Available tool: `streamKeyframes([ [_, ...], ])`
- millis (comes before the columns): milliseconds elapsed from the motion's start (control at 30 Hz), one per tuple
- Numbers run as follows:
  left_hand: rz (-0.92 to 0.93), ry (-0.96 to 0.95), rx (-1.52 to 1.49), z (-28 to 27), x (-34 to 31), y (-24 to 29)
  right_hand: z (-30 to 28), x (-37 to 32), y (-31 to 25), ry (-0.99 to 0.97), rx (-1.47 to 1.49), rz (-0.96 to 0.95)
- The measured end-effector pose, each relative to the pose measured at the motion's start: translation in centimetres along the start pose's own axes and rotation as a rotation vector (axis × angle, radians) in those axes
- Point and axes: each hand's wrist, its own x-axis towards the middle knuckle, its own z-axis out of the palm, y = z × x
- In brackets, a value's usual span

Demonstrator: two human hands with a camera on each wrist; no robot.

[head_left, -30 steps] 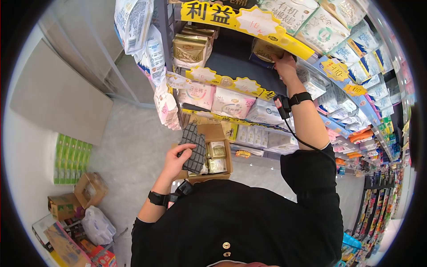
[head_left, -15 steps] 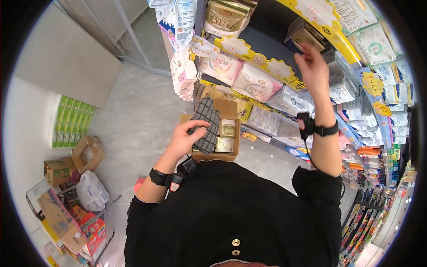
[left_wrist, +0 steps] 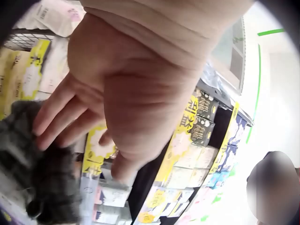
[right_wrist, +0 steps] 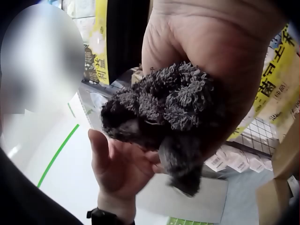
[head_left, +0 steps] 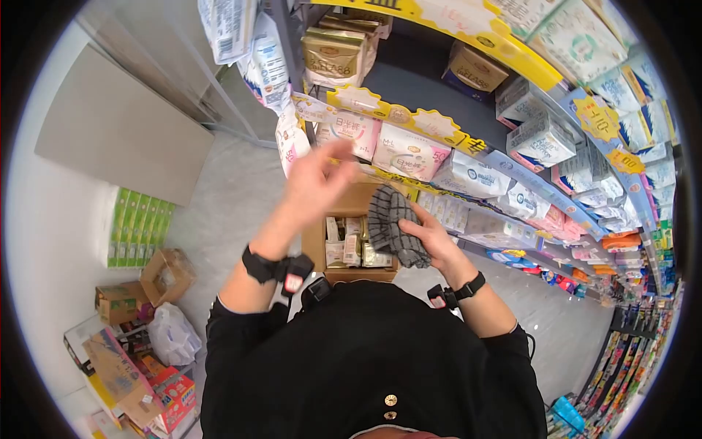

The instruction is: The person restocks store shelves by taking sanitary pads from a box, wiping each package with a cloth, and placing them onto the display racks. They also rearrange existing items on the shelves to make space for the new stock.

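Note:
A grey checked cloth (head_left: 391,223) is gripped by my right hand (head_left: 431,238), bunched over the right part of an open cardboard box. In the right wrist view the cloth (right_wrist: 164,103) shows a shaggy, looped pile. My left hand (head_left: 318,183), blurred, hangs in the air left of the cloth with its fingers extended and nothing in them. Seen from the left wrist, the fingertips of my left hand (left_wrist: 93,89) overlap the cloth's edge. Below the hands, the cardboard box (head_left: 313,245) holds several small packs (head_left: 351,249).
On the dark shelf (head_left: 413,66) in front stand gold packages (head_left: 333,57) at left and a gold-and-blue package (head_left: 475,69) at right. Pink-and-white packs (head_left: 409,152) fill the shelf below. Empty-looking cartons (head_left: 167,276) and a white plastic bag (head_left: 174,335) lie on the floor at left.
My right hand has left the gold-and-blue package and come down; the checked cloth has passed to it from my left hand. My left hand has risen, without the cloth.

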Motion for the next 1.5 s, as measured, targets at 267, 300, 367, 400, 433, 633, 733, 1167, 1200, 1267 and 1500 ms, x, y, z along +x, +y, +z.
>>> streamKeyframes([
  [267, 0.328, 0.203, 0.678, -2.2, 11.6, 0.6, -6.2, -3.7, 3.6, 0.249, 0.048, -0.034],
  [300, 0.330, 0.200, 0.689, -2.2, 12.3, 1.0, -7.0, -3.9, 4.2, 0.242, 0.057, -0.036],
  [367, 0.146, 0.120, 0.753, -2.2, 13.7, 2.2, -8.3, -4.6, 5.3, 0.313, 0.114, -0.046],
  [400, 0.169, 0.117, 0.775, -2.2, 14.5, 2.2, -8.8, -5.0, 5.5, 0.329, 0.132, -0.054],
  [433, 0.176, 0.111, 0.783, -2.2, 15.5, 2.0, -9.2, -5.3, 5.7, 0.328, 0.143, -0.059],
  [633, 0.235, -0.067, 0.920, -1.7, 21.3, 1.6, -9.9, -6.8, 5.3, 0.389, 0.207, -0.089],
  [733, 0.334, -0.100, 1.073, -1.2, 22.8, 1.3, -10.7, -6.9, 6.1, 0.390, 0.237, -0.101],
  [1167, 0.376, 0.197, 1.517, -2.1, 22.4, 1.5, -10.6, -8.0, 5.9, 0.409, 0.214, -0.046],
  [1200, 0.317, 0.227, 1.488, -1.6, 22.2, 1.9, -10.4, -7.9, 5.7, 0.407, 0.202, -0.053],
  [1267, 0.455, 0.260, 1.356, -2.2, 23.3, 0.2, -10.4, -7.5, 6.0, 0.407, 0.197, -0.054],
  [1500, 0.267, 0.067, 1.499, -4.0, 24.2, 2.2, -10.9, -6.7, 7.8, 0.422, 0.162, -0.053],
])
